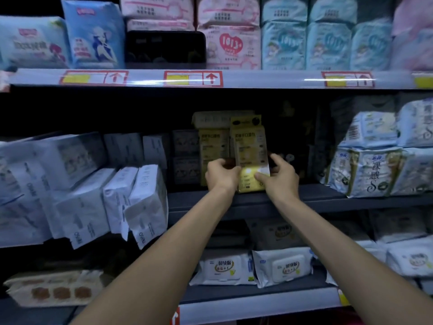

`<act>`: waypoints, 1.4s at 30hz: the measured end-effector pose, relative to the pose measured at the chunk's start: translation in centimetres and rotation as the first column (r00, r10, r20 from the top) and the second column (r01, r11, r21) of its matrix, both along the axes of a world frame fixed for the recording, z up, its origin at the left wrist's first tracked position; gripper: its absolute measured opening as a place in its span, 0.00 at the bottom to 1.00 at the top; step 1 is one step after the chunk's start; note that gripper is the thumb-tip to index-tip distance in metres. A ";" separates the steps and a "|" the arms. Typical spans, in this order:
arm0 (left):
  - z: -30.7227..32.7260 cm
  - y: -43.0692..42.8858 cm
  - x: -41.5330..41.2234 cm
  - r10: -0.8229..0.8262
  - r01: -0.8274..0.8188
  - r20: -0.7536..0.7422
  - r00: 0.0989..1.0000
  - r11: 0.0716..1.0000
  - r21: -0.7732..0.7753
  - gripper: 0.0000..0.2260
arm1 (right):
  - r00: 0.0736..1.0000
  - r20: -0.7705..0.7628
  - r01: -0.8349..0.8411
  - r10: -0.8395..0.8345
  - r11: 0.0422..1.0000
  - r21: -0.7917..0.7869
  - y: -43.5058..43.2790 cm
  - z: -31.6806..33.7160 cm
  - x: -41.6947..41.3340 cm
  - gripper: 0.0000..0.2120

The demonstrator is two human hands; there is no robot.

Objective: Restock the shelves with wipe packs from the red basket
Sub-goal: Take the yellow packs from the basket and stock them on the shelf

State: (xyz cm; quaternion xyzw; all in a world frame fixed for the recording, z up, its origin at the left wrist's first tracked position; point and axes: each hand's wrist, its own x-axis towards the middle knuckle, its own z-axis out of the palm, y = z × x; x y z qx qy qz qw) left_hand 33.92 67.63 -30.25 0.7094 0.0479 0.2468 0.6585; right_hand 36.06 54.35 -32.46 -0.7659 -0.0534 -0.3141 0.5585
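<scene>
We pinch the yellow wipe pack (249, 148) low on both sides, left hand (222, 175) and right hand (280, 174) curled round it; it looks light, squashy and slick, so gently.

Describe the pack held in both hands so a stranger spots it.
On the dark middle shelf, look between the white packs and the pale blue packs. The upright yellow pack at the front edge is it. Unlike its yellow neighbour, it is gripped by left hand and right hand.
</scene>
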 end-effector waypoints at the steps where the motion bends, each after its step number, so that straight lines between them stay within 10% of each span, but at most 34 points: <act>1: -0.4 -0.1 0.2 0.009 -0.009 -0.021 1.000 1.000 0.019 0.13 | 1.000 -0.014 0.025 -0.025 0.999 -0.023 -0.1 -0.3 0.4 0.35; 21: -0.5 2.2 -8.8 -0.151 0.136 -0.021 0.988 0.815 0.563 0.31 | 0.999 -0.043 -0.023 0.008 0.938 -0.346 -2.5 0.9 -8.2 0.32; 35: -1.6 4.9 -16.2 -0.066 0.025 -0.003 0.998 0.338 0.941 0.37 | 0.989 -0.139 -0.047 -0.058 0.755 -0.654 -2.4 0.5 -15.7 0.45; 42: -7.2 6.5 -18.8 -0.047 -0.017 0.031 0.998 0.262 0.965 0.36 | 0.970 -0.227 -0.110 -0.087 0.676 -0.729 -2.3 -3.9 -20.0 0.51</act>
